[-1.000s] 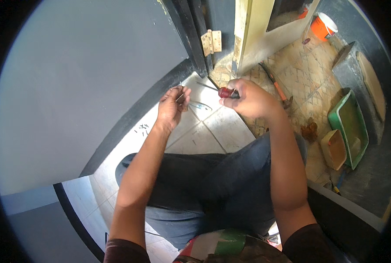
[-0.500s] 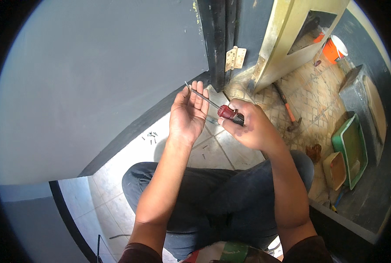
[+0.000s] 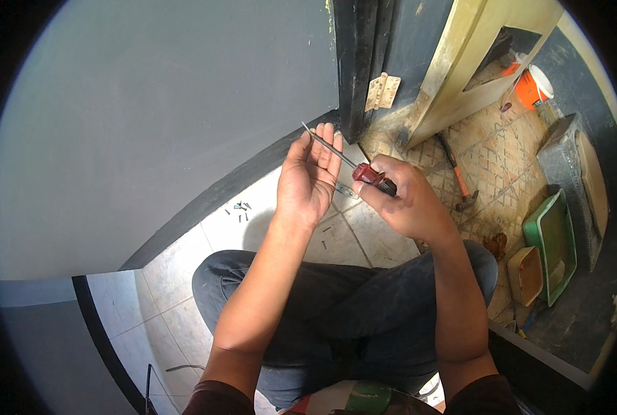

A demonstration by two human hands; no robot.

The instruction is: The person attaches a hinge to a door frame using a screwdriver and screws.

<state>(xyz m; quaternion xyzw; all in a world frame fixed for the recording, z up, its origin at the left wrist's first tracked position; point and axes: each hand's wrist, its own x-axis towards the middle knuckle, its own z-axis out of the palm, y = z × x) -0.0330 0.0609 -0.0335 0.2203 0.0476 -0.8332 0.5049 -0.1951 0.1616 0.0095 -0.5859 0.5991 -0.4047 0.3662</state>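
My right hand is wrapped round the dark red and black handle of a screwdriver, its shaft slanting up to the left. My left hand is held palm up beneath the shaft, the other fingers stretched out. Its thumb and forefinger close at the shaft's far end on a small, thin, bright piece that looks like a screw. Several loose screws lie on the white tiles left of my left wrist. A metal hinge is fixed on the dark door frame ahead.
A cream door stands ajar. A hammer with an orange handle lies on the patterned floor. To the right are a green tray, a small tan container, a grey block and an orange bucket. A grey wall rises at left.
Both hands, with the screwdriver and screw, appear slightly further right in the picture. The whole view has shifted a little too. The grip on the handle looks the same.
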